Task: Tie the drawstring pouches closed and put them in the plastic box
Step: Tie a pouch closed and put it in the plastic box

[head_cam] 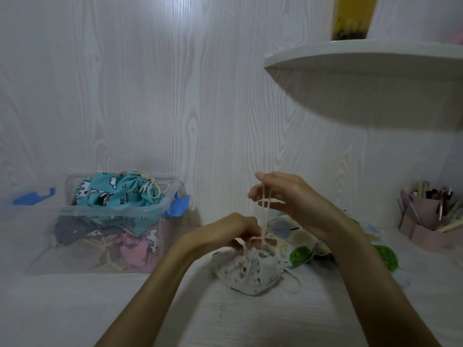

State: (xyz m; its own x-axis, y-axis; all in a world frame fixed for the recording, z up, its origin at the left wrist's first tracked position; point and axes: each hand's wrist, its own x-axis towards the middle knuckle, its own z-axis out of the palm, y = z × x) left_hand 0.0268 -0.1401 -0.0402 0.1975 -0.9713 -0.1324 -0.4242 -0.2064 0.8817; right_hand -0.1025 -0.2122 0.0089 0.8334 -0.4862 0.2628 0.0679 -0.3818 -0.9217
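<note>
1. Counter: pale wood-grain surface carrying everything below, backed by a wall panel of the same grain.
2. Shelf: rounded white board fixed to the wall at upper right, with a yellowish container standing on it.
3. Plastic box: clear, lidless, with blue latches, at the left of the counter against the wall. It is heaped with tied pouches; a teal printed pouch lies on top, a pink pouch and a dark one beneath.
4. Leaf-print cloth: lies flat on the counter just behind the hands, partly hidden by the right forearm.
5. Pen holder: pink, at the far right edge, filled with pens.
6. White pouch: small-print fabric, mouth gathered, sitting on the counter at centre, well apart from the box; a loose loop of cord trails to its right.
7. Right hand: raised above the pouch, fingers curled around the cream drawstring, which runs taut down to the gathered mouth.
8. Left hand: low, closed on the pouch neck and the cord at the mouth.
</note>
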